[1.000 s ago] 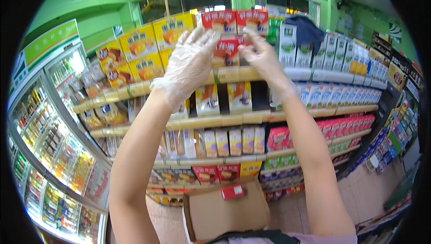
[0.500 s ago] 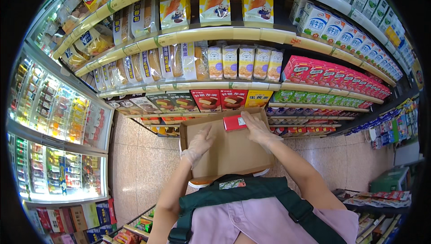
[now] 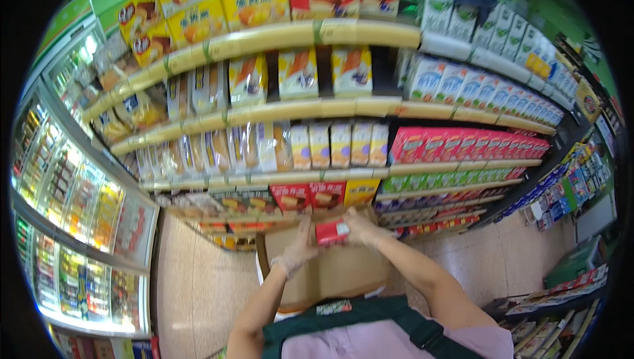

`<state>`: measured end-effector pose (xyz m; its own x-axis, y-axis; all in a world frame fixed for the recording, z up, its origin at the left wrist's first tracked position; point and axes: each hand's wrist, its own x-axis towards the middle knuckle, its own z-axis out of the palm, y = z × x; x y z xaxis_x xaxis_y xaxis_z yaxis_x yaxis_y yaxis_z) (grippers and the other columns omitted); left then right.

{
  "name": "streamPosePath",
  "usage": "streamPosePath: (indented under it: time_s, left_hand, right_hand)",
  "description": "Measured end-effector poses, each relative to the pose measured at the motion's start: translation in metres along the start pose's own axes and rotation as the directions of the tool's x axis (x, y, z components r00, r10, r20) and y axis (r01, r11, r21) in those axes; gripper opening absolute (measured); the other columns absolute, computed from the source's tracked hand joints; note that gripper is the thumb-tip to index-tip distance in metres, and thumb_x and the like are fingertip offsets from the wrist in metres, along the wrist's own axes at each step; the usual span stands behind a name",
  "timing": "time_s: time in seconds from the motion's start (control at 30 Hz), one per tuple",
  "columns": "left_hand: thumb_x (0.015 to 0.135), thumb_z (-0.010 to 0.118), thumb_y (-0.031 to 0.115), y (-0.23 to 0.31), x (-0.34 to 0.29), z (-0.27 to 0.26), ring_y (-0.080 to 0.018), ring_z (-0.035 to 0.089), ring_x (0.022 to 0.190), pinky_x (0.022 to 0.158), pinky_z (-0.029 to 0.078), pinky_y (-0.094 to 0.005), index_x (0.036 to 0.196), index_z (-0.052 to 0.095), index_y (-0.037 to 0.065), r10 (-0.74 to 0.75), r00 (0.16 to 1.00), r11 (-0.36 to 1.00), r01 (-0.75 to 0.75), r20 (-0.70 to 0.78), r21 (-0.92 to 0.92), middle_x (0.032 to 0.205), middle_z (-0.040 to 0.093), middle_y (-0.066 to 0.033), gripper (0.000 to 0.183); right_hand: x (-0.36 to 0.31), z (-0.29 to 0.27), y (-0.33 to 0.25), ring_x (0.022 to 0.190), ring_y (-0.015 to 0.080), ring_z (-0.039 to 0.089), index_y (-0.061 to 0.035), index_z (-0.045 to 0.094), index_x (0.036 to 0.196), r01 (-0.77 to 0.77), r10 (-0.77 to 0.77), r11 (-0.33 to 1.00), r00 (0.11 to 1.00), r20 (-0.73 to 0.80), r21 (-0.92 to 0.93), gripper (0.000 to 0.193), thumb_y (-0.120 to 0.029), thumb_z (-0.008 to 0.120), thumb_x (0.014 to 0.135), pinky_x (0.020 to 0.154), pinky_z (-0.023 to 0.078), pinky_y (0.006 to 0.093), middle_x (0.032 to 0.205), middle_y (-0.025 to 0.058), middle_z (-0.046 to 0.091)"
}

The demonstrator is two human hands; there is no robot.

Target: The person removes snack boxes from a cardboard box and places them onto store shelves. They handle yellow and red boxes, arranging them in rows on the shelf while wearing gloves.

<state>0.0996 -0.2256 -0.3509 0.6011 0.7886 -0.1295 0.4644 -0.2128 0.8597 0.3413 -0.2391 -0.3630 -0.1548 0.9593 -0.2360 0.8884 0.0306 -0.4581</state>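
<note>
A small red box (image 3: pixel 328 233) with a white patch sits between my hands, over the far part of a shallow brown cardboard carton (image 3: pixel 330 276). My right hand (image 3: pixel 363 229), in a thin clear glove, has its fingers closed on the box's right end. Beside the box's left end is my left hand (image 3: pixel 297 245), gloved the same way. Its fingers are stretched out toward the shelves; whether they touch the box is hard to tell.
Just past the carton, red boxes (image 3: pixel 290 198) and a yellow box (image 3: pixel 362 192) fill a low shelf. Pink drink cartons (image 3: pixel 462 143) stand to the right, bagged bread (image 3: pixel 214 147) to the left. Lit drink coolers (image 3: pixel 86 227) line the left side.
My left hand has moved right and away from me, up beside the red box. The box has shifted slightly left. The view has tilted up, showing more of the upper shelves.
</note>
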Motion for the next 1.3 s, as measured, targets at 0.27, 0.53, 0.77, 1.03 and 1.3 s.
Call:
streamPosePath:
  time_s: [0.27,0.53,0.77,1.03,1.3]
  left_hand:
    - [0.076,0.081,0.027,0.168,0.005,-0.074,-0.0355,0.056,0.121,0.1,0.045,-0.0371,0.147,0.032,-0.001,0.329,0.94,0.931,-0.307,-0.091,0.198,0.132,0.055,-0.0247,0.091]
    - [0.075,0.086,0.017,0.356,0.039,-0.146,-0.0258,0.059,0.117,0.101,0.047,-0.0352,0.152,0.021,-0.001,0.837,0.504,0.547,-0.747,-0.215,0.378,0.129,0.056,-0.0192,0.103]
    - [0.081,0.072,0.053,0.427,0.09,-0.211,-0.0415,0.028,0.143,0.117,0.025,-0.0453,0.149,0.022,-0.007,0.846,0.47,0.473,-0.444,-0.251,0.761,0.15,0.031,-0.0316,0.103]
    - [0.085,0.061,0.049,0.423,0.124,-0.218,-0.0363,0.027,0.144,0.121,0.016,-0.0441,0.145,0.038,0.0,0.727,0.664,0.433,-0.246,-0.175,0.867,0.151,0.035,-0.024,0.08]
    - [0.087,0.06,0.031,0.416,0.135,-0.216,-0.0329,0.035,0.14,0.121,0.017,-0.0436,0.145,0.037,0.002,0.79,0.583,0.408,-0.264,-0.192,0.874,0.145,0.044,-0.0213,0.069]
  right_hand:
    - [-0.069,-0.181,-0.06,0.121,0.0378,0.049,0.0006,0.043,0.139,0.284,-0.273,0.956,0.952,-0.142,0.069,0.079,-0.017,0.081,0.071,0.103,0.04,0.04,0.127,0.0218,0.049]
    - [-0.141,-0.373,-0.14,0.114,0.0378,0.056,-0.0011,0.045,0.138,0.324,-0.68,0.726,0.468,-0.565,-0.606,0.075,-0.012,0.08,0.072,0.101,0.044,0.0449,0.12,0.0202,0.059]
    - [-0.127,-0.487,-0.17,0.123,0.0313,0.054,-0.0035,0.051,0.135,-0.035,-0.552,0.787,0.405,-0.728,-0.616,0.061,-0.012,0.072,0.079,0.108,0.042,0.038,0.131,0.0191,0.058]
    - [-0.067,-0.524,-0.151,0.136,0.0295,0.043,-0.0102,0.048,0.141,-0.144,-0.399,0.809,0.576,-0.713,-0.569,0.068,-0.018,0.074,0.079,0.119,0.027,0.0413,0.141,0.0149,0.052]
    - [-0.038,-0.529,-0.14,0.13,0.0262,0.05,-0.0107,0.047,0.142,-0.195,-0.341,0.757,0.696,-0.632,-0.623,0.071,-0.021,0.076,0.079,0.121,0.015,0.0505,0.138,0.0118,0.056]
